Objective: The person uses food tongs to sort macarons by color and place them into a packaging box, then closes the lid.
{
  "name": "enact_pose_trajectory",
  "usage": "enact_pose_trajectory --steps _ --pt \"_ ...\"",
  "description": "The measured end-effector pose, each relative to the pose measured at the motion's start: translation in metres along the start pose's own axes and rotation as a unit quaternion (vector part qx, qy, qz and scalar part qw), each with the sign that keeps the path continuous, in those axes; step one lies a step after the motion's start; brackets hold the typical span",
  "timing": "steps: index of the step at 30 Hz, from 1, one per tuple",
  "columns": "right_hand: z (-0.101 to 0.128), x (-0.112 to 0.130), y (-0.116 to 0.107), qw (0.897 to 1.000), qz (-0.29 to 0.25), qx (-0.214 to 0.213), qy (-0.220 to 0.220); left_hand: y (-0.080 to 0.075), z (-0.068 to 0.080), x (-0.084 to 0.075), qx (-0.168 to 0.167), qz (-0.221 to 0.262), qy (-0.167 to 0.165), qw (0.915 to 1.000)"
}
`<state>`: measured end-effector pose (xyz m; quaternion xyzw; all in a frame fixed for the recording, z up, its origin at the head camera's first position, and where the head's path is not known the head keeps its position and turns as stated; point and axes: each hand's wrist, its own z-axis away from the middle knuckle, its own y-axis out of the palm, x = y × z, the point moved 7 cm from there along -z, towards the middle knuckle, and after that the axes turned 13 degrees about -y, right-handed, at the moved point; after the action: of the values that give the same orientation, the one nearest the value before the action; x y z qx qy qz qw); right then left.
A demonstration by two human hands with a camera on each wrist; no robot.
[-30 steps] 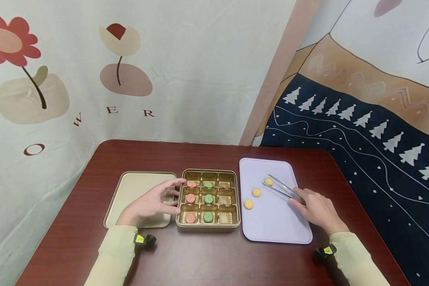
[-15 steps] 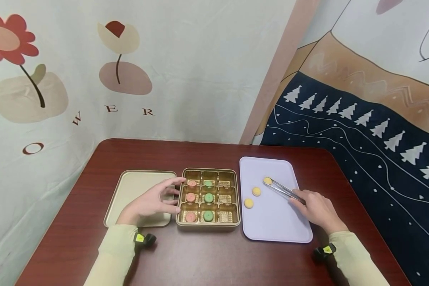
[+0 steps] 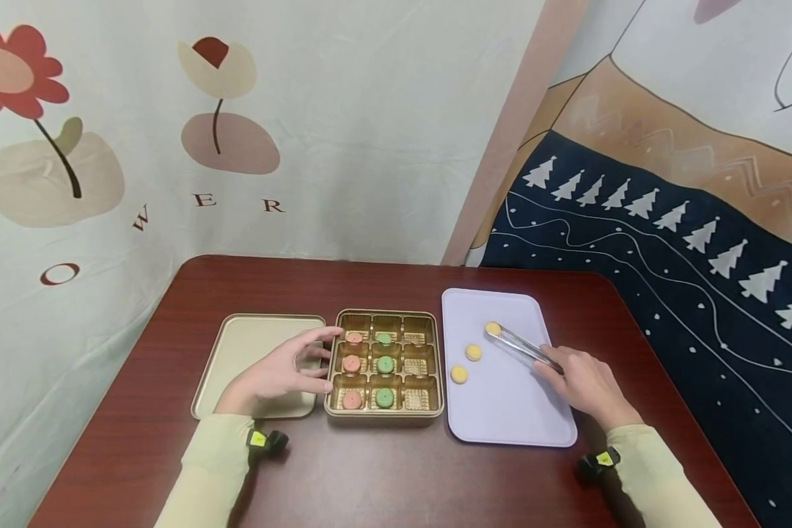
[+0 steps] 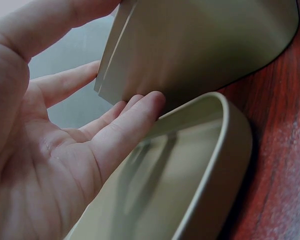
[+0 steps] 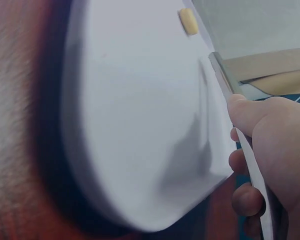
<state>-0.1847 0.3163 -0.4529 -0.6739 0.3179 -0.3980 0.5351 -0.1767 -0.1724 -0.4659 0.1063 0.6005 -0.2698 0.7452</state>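
Note:
In the head view my left hand (image 3: 273, 375) touches the left side of a gold tin (image 3: 384, 418), fingers spread. The left wrist view shows its fingertips (image 4: 152, 102) against the tin's outer wall. The tin's divided insert holds pink macarons (image 3: 352, 364) in the left column and green macarons (image 3: 386, 365) in the middle one; the right column's compartments show bare bottoms. My right hand (image 3: 587, 386) grips metal tongs (image 3: 523, 345), whose tips close around a yellow macaron (image 3: 493, 328) over the lilac tray (image 3: 515, 411). Two more yellow macarons (image 3: 473, 353) lie on that tray.
A shallow cream lid (image 3: 237, 352) lies left of the tin, partly under my left hand. The lilac tray stands close to the tin's right side. Everything is on a dark red wooden table (image 3: 369, 477), with printed curtains behind it.
The tongs' tips have come together around the farthest yellow macaron, which has shifted slightly away and to the left with them. My left hand and the tin stay where they were.

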Motion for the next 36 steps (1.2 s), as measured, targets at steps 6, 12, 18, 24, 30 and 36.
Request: enact_pose_trajectory --steps 6,12,18,24,30,36 --pt "-0.009 0.009 -0.013 1.000 0.000 -0.024 -0.013 0.000 0.000 0.000 0.001 0.000 -0.002 1.0000" --pt "-0.022 0.021 -0.022 0.999 0.007 -0.038 -0.034 0.000 0.000 0.000 0.001 0.002 -0.004 1.0000" --pt "-0.034 0.037 -0.028 0.997 0.014 -0.051 -0.055 -0.001 0.001 0.001 0.000 -0.001 -0.002 1.0000" --pt "-0.044 0.053 -0.034 0.995 0.018 -0.058 -0.080 -0.001 0.000 0.001 -0.003 -0.002 -0.012 0.9999" --pt "-0.041 0.070 -0.031 0.992 0.011 -0.056 -0.110 -0.001 -0.001 0.001 -0.004 -0.006 -0.007 0.9999" --pt "-0.027 0.097 -0.027 0.985 -0.001 -0.064 -0.158 -0.001 0.000 0.002 -0.004 -0.004 -0.008 0.9999"
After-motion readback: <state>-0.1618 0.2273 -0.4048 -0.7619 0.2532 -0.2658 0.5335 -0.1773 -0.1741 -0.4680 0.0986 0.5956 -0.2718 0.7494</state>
